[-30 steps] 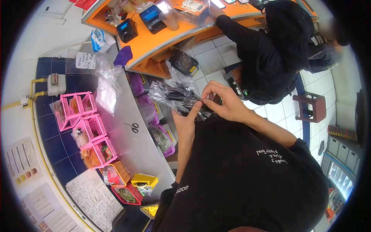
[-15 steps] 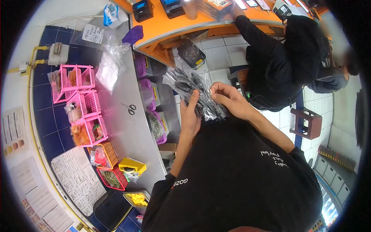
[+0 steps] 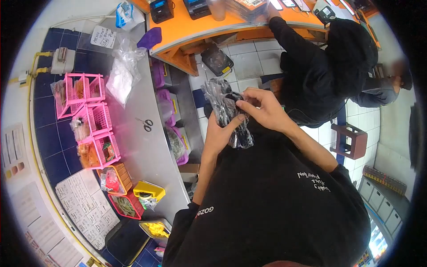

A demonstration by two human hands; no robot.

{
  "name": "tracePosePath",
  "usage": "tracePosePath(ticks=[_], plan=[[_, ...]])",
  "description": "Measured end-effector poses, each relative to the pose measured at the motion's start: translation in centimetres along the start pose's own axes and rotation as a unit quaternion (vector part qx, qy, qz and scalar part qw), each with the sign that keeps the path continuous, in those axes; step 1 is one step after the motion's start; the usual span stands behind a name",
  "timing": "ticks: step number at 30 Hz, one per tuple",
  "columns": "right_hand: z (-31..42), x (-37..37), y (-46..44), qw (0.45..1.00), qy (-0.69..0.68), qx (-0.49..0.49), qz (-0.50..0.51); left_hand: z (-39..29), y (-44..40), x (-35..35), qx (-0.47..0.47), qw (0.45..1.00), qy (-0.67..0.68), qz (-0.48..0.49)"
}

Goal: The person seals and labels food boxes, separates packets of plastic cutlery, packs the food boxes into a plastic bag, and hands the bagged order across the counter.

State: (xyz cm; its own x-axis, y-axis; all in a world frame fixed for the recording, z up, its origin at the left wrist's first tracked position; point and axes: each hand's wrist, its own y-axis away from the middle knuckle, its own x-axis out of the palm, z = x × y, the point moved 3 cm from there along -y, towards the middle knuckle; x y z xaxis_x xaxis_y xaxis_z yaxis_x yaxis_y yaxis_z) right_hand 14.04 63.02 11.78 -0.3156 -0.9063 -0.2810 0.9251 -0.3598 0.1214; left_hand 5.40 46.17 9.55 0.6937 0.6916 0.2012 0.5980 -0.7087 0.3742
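Observation:
A clear plastic bag with black items inside is held up in front of the black shirt. My left hand grips its lower part, thumb across the front. My right hand pinches the bag's right side between thumb and fingers. What the black items are, I cannot make out.
On the steel counter lie black scissors and a white plastic bag. Pink baskets and a yellow tape dispenser line its left. A person in black is at the orange counter; a brown stool stands right.
The view has shifted, moving the counters in the frame. The bag is turned more upright and looks bunched up, and my right hand has closed on its side. The other person stays at the orange counter.

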Motion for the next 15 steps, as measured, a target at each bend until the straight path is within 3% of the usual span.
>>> tracePosePath(ticks=[1,3,7,13,15], plan=[[-0.3,0.2,0.0,1.000,0.000,0.000,0.000,0.2,-0.1,0.1,0.000,1.000,0.000,0.000],[-1.7,0.9,0.1,0.973,-0.227,0.047,-0.021,0.6,-0.3,0.3,-0.009,0.996,0.083,-0.004],[-2.8,1.1,0.7,0.962,-0.241,0.093,-0.083,0.7,0.1,0.7,-0.052,0.991,0.123,-0.001],[-1.5,0.5,0.3,0.987,-0.069,0.025,-0.143,1.1,0.1,1.2,-0.043,0.995,0.092,-0.001],[-2.0,0.4,0.1,0.984,0.048,-0.043,-0.166,1.1,0.0,1.2,-0.017,0.998,0.062,-0.003]])
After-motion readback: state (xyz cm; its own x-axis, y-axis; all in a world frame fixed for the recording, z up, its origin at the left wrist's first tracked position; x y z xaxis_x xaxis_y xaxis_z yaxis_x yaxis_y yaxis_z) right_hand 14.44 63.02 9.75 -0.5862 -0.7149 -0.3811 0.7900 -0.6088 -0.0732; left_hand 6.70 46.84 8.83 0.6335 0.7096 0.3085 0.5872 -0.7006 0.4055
